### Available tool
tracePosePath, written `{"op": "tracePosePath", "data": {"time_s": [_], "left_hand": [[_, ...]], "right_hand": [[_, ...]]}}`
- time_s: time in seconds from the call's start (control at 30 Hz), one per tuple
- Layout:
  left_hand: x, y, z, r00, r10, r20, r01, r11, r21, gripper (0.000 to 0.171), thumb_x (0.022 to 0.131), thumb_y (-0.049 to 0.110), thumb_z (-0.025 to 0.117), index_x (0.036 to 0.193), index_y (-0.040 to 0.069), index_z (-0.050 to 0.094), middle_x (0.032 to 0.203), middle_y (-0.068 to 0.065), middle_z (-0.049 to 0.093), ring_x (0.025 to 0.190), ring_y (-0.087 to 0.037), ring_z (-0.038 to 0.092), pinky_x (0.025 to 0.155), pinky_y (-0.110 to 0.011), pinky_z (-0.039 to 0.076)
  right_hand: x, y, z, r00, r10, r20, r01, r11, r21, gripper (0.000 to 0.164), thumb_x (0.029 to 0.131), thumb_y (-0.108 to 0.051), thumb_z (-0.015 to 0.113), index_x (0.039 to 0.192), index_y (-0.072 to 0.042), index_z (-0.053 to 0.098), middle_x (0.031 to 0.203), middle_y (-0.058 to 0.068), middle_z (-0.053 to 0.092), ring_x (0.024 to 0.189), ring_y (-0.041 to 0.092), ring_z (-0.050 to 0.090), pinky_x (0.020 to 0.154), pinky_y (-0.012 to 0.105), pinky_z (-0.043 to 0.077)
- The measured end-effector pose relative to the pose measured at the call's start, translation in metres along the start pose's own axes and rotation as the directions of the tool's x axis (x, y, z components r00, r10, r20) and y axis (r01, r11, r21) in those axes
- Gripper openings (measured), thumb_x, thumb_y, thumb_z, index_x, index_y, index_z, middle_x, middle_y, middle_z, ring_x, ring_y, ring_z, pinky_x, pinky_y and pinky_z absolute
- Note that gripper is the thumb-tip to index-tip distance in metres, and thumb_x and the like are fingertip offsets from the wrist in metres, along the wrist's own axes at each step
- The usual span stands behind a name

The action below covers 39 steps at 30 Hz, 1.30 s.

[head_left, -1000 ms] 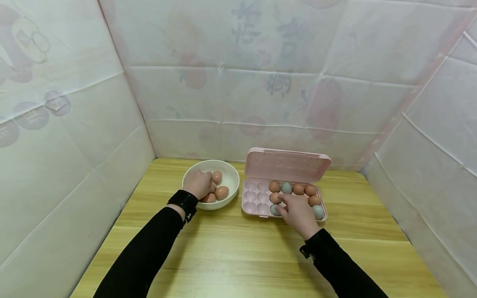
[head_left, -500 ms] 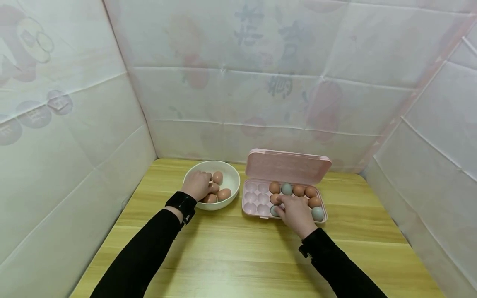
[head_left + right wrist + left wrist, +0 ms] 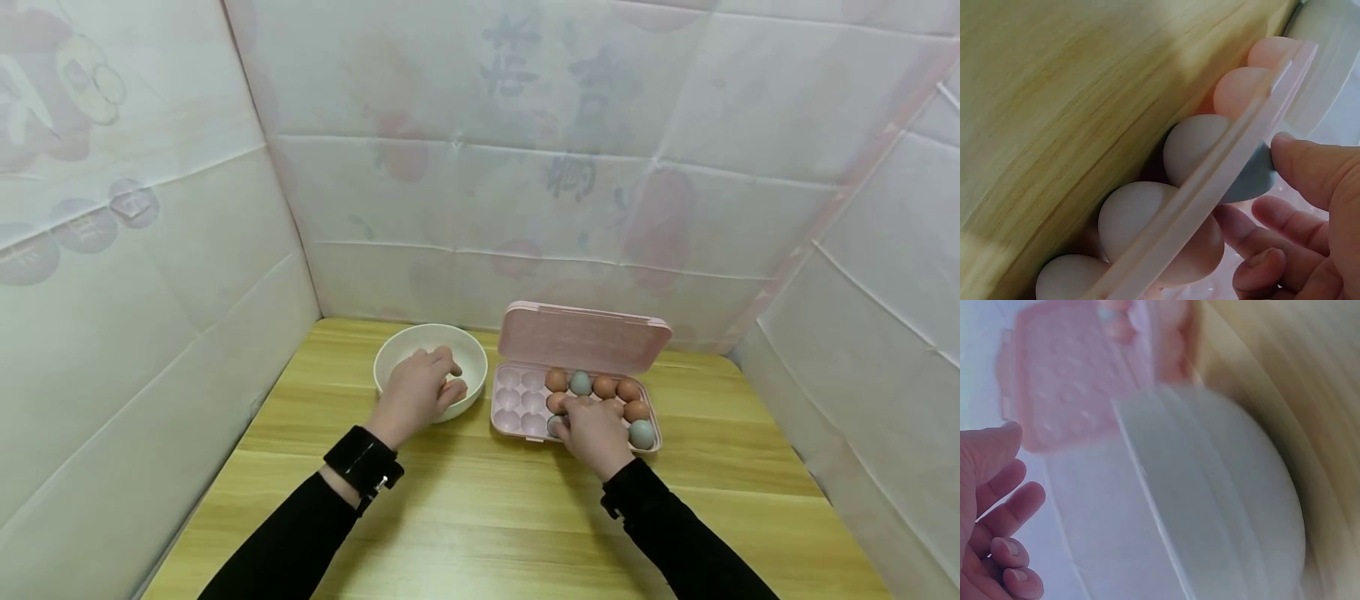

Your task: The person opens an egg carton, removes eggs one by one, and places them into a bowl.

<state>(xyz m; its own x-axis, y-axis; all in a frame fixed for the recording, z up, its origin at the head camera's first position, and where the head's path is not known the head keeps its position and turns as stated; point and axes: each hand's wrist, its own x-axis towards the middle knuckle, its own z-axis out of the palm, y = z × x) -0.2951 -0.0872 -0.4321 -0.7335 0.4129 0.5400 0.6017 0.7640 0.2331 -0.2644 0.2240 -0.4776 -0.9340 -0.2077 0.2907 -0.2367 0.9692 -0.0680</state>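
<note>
As the head view shows, the left hand (image 3: 415, 390) hovers over the bowl (image 3: 474, 367), the right hand (image 3: 596, 435) over a pink carton (image 3: 508, 398) part-filled with eggs (image 3: 628, 389), near the far edge of the table (image 3: 465, 517). Left wrist: fingers (image 3: 1013, 512) parted, empty. Right wrist: fingers pinch a green egg (image 3: 1251, 180); gentle pressure should protect it.

Soft light is spreading over my worktop (image 3: 465, 517), glare is paling its near edge, and my sleeves (image 3: 288, 533) are casting faint shadows. In the left-wrist view, blur is softening the bowl (image 3: 1229, 487) and egg box (image 3: 1066, 381); the right-wrist view is looking dimmer.
</note>
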Motion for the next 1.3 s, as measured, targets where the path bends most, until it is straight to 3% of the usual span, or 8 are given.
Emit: {"op": "tracePosePath", "data": {"time_s": [0.23,0.5,0.7,0.9,1.07,1.2,1.23,1.3], "left_hand": [[-0.022,0.029,0.007,0.996,0.052,-0.077,-0.062,0.991,-0.120,0.021,0.089,0.026,0.088,0.099,0.014,0.075,0.101,0.001,0.078,0.095,-0.022,0.069,0.086,-0.038,0.056],[-0.033,0.042,0.014,0.993,0.074,-0.096,-0.091,0.977,-0.193,0.022,0.089,0.027,0.088,0.101,0.013,0.076,0.092,0.001,0.069,0.085,-0.012,0.059,0.080,-0.028,0.054],[-0.035,0.048,0.017,0.995,0.052,-0.080,-0.071,0.963,-0.261,0.022,0.088,0.023,0.089,0.101,0.012,0.076,0.097,0.001,0.074,0.094,-0.015,0.064,0.089,-0.035,0.058],[-0.038,0.050,0.023,0.996,0.057,-0.065,-0.072,0.965,-0.252,0.021,0.090,0.027,0.089,0.101,0.015,0.075,0.099,0.004,0.078,0.097,-0.015,0.068,0.088,-0.033,0.059],[-0.039,0.053,0.025,0.997,0.048,-0.054,-0.060,0.963,-0.261,0.021,0.090,0.026,0.088,0.102,0.014,0.076,0.100,0.003,0.078,0.098,-0.015,0.071,0.088,-0.033,0.060],[-0.040,0.056,0.025,0.999,0.036,-0.032,-0.044,0.955,-0.293,0.029,0.091,0.028,0.087,0.112,0.012,0.074,0.109,0.001,0.079,0.107,-0.017,0.072,0.093,-0.035,0.061],[-0.039,0.058,0.025,0.999,0.038,-0.029,-0.045,0.951,-0.307,0.034,0.092,0.028,0.087,0.118,0.011,0.074,0.115,-0.001,0.079,0.111,-0.018,0.072,0.096,-0.036,0.061],[-0.038,0.061,0.026,0.998,0.053,-0.027,-0.059,0.940,-0.337,0.047,0.091,0.029,0.087,0.130,0.009,0.070,0.128,-0.005,0.076,0.121,-0.021,0.071,0.103,-0.037,0.060]], "right_hand": [[-0.002,-0.003,0.001,0.997,0.050,0.056,-0.050,0.999,0.002,0.030,0.094,-0.036,0.083,0.110,-0.012,0.076,0.092,0.014,0.065,0.066,0.035,0.063,0.045,0.044,0.047],[-0.001,-0.004,0.007,0.995,0.089,0.053,-0.089,0.996,-0.002,0.027,0.096,-0.038,0.080,0.105,-0.012,0.076,0.096,0.011,0.066,0.066,0.036,0.063,0.037,0.044,0.039],[-0.001,-0.001,0.009,0.994,0.090,0.056,-0.091,0.996,0.011,0.022,0.098,-0.036,0.078,0.104,-0.015,0.075,0.097,0.011,0.067,0.065,0.035,0.060,0.037,0.044,0.039],[0.000,0.002,0.004,0.987,0.130,0.091,-0.137,0.988,0.074,0.018,0.098,-0.035,0.076,0.107,-0.019,0.076,0.106,0.009,0.071,0.073,0.034,0.065,0.040,0.042,0.040],[-0.002,0.006,-0.004,0.992,0.096,0.082,-0.109,0.977,0.185,0.020,0.101,-0.029,0.075,0.112,-0.013,0.077,0.089,0.007,0.072,0.068,0.023,0.063,0.050,0.035,0.045],[-0.007,0.008,-0.016,0.993,0.086,0.079,-0.109,0.919,0.378,0.025,0.104,-0.028,0.072,0.118,-0.007,0.077,0.087,0.006,0.078,0.073,0.018,0.071,0.062,0.030,0.054],[-0.008,0.008,-0.019,0.991,0.087,0.099,-0.123,0.884,0.451,0.027,0.105,-0.028,0.070,0.120,-0.007,0.076,0.092,0.006,0.079,0.078,0.019,0.073,0.065,0.028,0.055],[-0.011,0.007,-0.025,0.984,0.085,0.154,-0.163,0.771,0.615,0.032,0.107,-0.031,0.067,0.127,-0.007,0.075,0.107,0.007,0.080,0.094,0.015,0.074,0.075,0.024,0.056]]}}
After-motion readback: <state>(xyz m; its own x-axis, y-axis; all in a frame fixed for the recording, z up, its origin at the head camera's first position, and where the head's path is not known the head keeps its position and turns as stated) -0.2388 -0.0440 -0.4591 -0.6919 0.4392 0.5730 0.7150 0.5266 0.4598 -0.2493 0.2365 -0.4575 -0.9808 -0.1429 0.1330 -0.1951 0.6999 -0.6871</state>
